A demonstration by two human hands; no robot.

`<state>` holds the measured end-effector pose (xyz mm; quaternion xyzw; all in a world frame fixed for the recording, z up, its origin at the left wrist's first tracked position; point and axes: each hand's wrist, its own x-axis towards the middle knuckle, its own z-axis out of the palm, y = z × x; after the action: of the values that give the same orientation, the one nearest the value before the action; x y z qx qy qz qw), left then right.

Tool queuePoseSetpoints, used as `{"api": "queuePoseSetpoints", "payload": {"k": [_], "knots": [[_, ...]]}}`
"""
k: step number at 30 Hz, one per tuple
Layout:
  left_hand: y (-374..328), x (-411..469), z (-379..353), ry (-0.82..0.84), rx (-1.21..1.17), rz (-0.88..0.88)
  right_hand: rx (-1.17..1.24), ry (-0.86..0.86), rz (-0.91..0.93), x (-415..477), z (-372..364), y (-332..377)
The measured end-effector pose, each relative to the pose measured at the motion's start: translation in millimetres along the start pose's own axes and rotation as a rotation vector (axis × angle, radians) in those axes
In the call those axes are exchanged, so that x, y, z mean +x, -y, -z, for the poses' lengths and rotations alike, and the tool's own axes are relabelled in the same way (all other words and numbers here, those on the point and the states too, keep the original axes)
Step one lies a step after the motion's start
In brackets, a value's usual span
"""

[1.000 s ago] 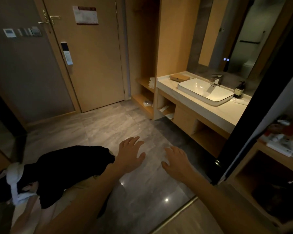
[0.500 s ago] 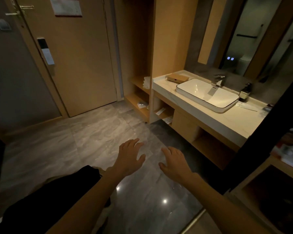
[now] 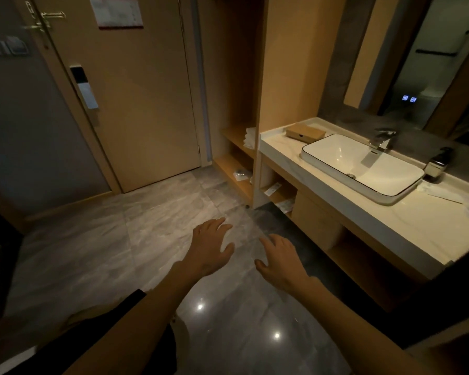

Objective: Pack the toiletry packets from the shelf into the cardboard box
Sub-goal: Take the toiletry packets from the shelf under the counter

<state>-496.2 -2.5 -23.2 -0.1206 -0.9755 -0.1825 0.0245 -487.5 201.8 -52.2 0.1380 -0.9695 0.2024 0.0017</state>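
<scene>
Nearer now: cardboard box [image 3: 305,132], seemingly closed.

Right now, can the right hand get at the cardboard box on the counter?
Probably not yet. The right hand hangs open over the floor, well short of the cardboard box, which sits at the counter's far corner behind the sink. Nothing blocks the way; the person needs to step closer.

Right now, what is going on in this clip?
A person stands in a hotel-style entry facing the vanity counter. The left hand and right hand are open, stretched out over the tiled floor, holding nothing. The cardboard box sits shut on the counter beside the sink. Small packets lie on the shelf underneath, untouched. Packing has not begun.
</scene>
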Motion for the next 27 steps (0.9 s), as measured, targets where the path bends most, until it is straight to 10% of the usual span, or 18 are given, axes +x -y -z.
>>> {"api": "queuePoseSetpoints", "payload": {"k": [27], "knots": [[149.7,260.4,-16.3,0.009,-0.07,0.034,-0.087,0.072,0.053,301.5,-28.9,-24.2]]}}
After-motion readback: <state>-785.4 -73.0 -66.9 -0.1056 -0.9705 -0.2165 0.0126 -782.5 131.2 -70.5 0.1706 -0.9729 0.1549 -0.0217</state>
